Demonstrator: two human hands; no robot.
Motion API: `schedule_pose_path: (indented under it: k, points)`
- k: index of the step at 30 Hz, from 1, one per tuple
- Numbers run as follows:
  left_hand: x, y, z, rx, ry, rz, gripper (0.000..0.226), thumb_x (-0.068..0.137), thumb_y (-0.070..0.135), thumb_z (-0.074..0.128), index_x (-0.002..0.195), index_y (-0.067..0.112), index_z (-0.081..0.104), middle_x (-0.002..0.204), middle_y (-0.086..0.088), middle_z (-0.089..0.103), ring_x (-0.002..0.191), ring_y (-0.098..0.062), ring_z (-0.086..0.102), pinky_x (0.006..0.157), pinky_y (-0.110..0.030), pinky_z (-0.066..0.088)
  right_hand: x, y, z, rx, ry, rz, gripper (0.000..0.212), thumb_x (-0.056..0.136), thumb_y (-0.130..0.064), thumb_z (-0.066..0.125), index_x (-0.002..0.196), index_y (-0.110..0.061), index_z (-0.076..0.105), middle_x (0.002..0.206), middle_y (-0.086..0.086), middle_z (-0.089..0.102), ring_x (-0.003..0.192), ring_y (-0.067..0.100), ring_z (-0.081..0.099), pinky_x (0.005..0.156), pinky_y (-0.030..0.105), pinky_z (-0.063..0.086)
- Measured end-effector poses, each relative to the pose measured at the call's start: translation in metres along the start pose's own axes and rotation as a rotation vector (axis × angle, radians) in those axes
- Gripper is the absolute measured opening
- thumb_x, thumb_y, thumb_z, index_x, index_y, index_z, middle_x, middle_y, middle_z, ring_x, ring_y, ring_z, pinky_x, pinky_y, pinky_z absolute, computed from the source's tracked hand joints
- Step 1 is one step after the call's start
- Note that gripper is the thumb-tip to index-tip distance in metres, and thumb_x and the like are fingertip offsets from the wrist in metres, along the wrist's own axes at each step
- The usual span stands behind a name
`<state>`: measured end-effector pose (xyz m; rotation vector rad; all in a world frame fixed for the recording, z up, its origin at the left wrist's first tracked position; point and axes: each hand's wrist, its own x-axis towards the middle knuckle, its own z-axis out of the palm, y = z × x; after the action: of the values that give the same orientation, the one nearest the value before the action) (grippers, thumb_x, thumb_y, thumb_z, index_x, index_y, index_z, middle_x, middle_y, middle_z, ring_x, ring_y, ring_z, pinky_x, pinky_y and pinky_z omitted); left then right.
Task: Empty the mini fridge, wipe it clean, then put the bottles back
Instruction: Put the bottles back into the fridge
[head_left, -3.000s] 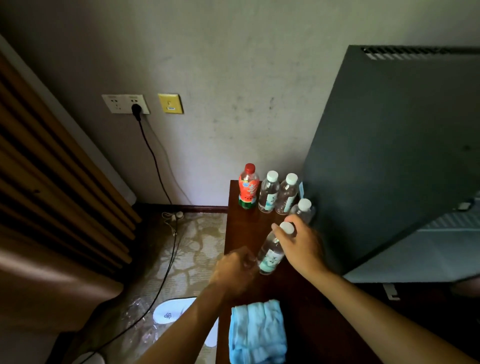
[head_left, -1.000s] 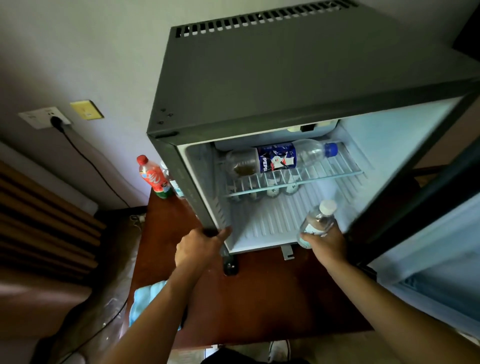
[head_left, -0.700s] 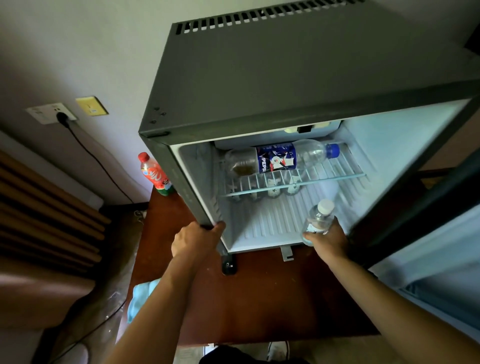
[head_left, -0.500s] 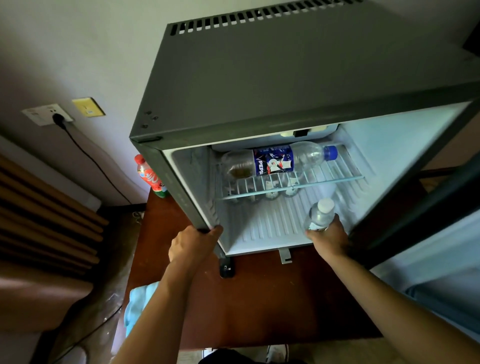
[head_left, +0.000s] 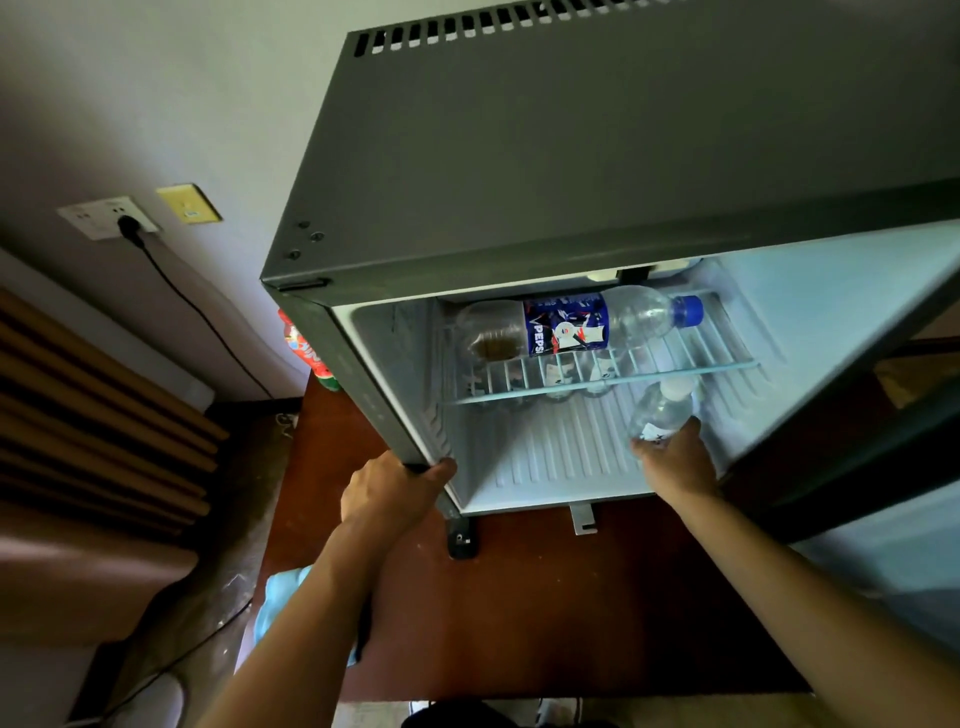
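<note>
Fridge (head_left: 597, 156) door open, I see the white inside from above. My right hand (head_left: 675, 465) grasps a small water bottle (head_left: 661, 410) by its base, tilted, under the wire shelf (head_left: 597, 382) at the right of the lower compartment. My left hand (head_left: 392, 493) curls round the lower left front corner of the cabinet. A Pepsi bottle (head_left: 576, 325) lies sideways on the shelf. A red bottle (head_left: 306, 348) stands on the wooden table (head_left: 545, 623) behind the cabinet's left side; a blue cloth (head_left: 280, 597) lies by my left forearm.
</note>
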<state>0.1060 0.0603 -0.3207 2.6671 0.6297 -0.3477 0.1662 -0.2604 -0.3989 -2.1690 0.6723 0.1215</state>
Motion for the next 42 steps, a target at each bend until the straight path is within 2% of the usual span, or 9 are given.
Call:
schedule_pose_path:
  k: [13,17,20,26,31,35,37,40,42]
  points:
    - [0.0,-0.003,0.002,0.002,-0.001,0.037,0.06,0.08,0.075,0.052,0.119,0.032,0.07,0.119,-0.008,0.069,0.113,-0.036,0.06,0.077,-0.031,0.041,0.02,-0.011,0.008,0.052,0.044,-0.017,0.055,0.089,-0.03,0.066,0.13,-0.007,0.037,0.12,0.016,0.062,0.107,0.038,0.061,0.084,0.04,0.046]
    - [0.0,-0.005,0.002,-0.02,0.008,0.041,0.058,0.081,0.073,0.053,0.118,0.033,0.07,0.118,-0.008,0.069,0.111,-0.036,0.06,0.076,-0.029,0.039,0.027,-0.017,0.011,0.007,0.059,-0.085,0.064,0.096,-0.027,0.058,0.149,-0.01,0.027,0.13,0.021,0.058,0.113,0.042,0.058,0.087,0.043,0.046]
    - [0.0,-0.005,0.003,-0.027,0.01,0.044,0.058,0.081,0.072,0.053,0.12,0.033,0.069,0.12,-0.009,0.069,0.112,-0.037,0.06,0.076,-0.029,0.038,0.033,-0.021,0.012,0.015,0.057,-0.106,0.064,0.098,-0.028,0.054,0.152,-0.017,0.022,0.131,0.019,0.057,0.112,0.042,0.059,0.088,0.045,0.047]
    - [0.0,-0.005,0.004,-0.03,0.016,0.061,0.054,0.082,0.072,0.054,0.116,0.033,0.071,0.117,-0.01,0.07,0.11,-0.039,0.061,0.074,-0.03,0.04,0.045,-0.033,0.012,0.085,0.007,-0.029,0.059,0.098,-0.04,0.052,0.147,-0.013,0.032,0.137,0.017,0.055,0.118,0.039,0.056,0.093,0.042,0.046]
    - [0.0,-0.006,0.004,-0.049,0.018,0.064,0.054,0.082,0.072,0.054,0.116,0.034,0.071,0.114,-0.008,0.071,0.108,-0.037,0.062,0.074,-0.029,0.041,0.052,-0.037,0.013,0.226,-0.046,0.027,0.059,0.097,-0.045,0.051,0.144,-0.012,0.039,0.132,0.014,0.058,0.105,0.037,0.065,0.088,0.052,0.054]
    - [0.001,-0.006,0.005,-0.061,0.019,0.048,0.053,0.081,0.072,0.055,0.115,0.034,0.071,0.113,-0.007,0.071,0.107,-0.036,0.062,0.074,-0.03,0.042,0.057,-0.041,0.015,0.299,-0.065,0.09,0.044,0.098,-0.035,0.053,0.133,-0.008,0.049,0.122,0.016,0.063,0.091,0.03,0.065,0.085,0.053,0.056]
    - [0.001,-0.006,0.005,-0.062,0.021,0.05,0.052,0.081,0.071,0.055,0.115,0.035,0.071,0.114,-0.008,0.071,0.108,-0.037,0.062,0.075,-0.03,0.043,0.059,-0.045,0.014,0.341,-0.103,0.103,0.044,0.101,-0.026,0.049,0.142,-0.012,0.041,0.129,0.012,0.059,0.086,0.025,0.062,0.085,0.051,0.056]
    - [0.0,-0.005,0.006,-0.068,0.026,0.044,0.055,0.081,0.072,0.054,0.117,0.034,0.07,0.117,-0.007,0.07,0.111,-0.037,0.061,0.076,-0.03,0.041,0.061,-0.053,0.01,0.405,-0.192,0.055,0.058,0.103,-0.018,0.042,0.155,-0.026,0.016,0.141,0.004,0.048,0.11,0.025,0.062,0.087,0.047,0.057]
    - [0.0,-0.006,0.007,-0.079,0.019,0.039,0.056,0.081,0.072,0.053,0.118,0.034,0.07,0.118,-0.007,0.07,0.111,-0.036,0.06,0.076,-0.03,0.041,0.061,-0.057,0.007,0.445,-0.221,0.04,0.056,0.103,-0.021,0.042,0.154,-0.024,0.019,0.144,0.006,0.046,0.119,0.026,0.058,0.085,0.041,0.057]
